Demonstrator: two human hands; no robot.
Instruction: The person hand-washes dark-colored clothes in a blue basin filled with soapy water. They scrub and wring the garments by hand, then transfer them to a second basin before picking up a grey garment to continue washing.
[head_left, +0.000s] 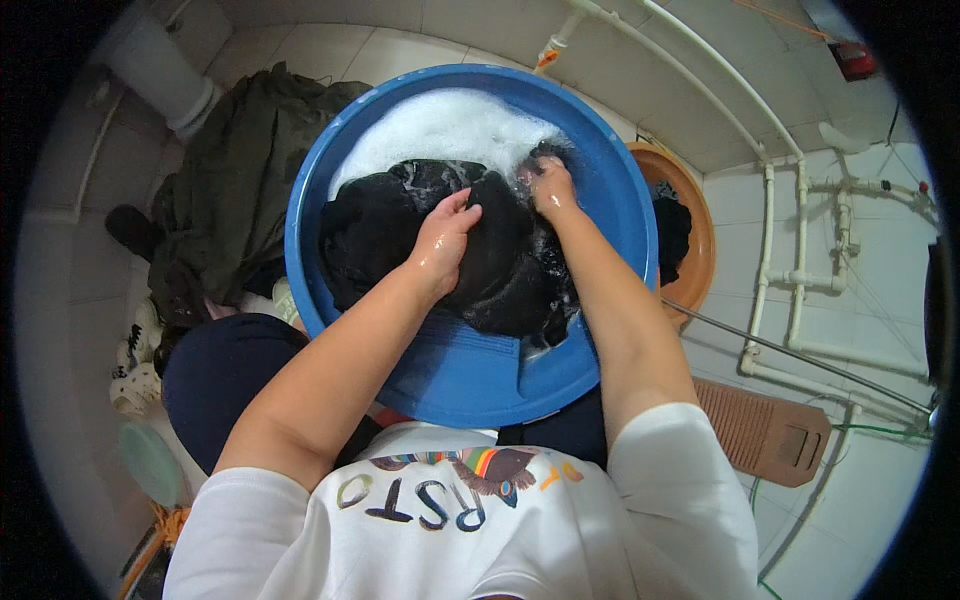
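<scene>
A wet black garment [375, 235] lies bunched in a large blue basin [634, 245], with white suds [430, 125] spread over the water behind it. My left hand [447, 235] is closed on a fold of the garment near the middle of the basin, thumb and fingers pinching the cloth. On the right, close to the basin's wall, my right hand [550, 187] grips another wet part of the black cloth, its fingertips partly hidden by fabric and foam. A ridged blue washboard [445, 365] slopes along the basin's near side.
Dark clothes [245, 170] are heaped to the left, by white shoes [138, 370]. An orange basin [702, 230] holding dark cloth stands at the right. A brown washboard [765, 430] lies at the lower right, near white wall pipes [770, 240] and a thin metal rod [800, 355].
</scene>
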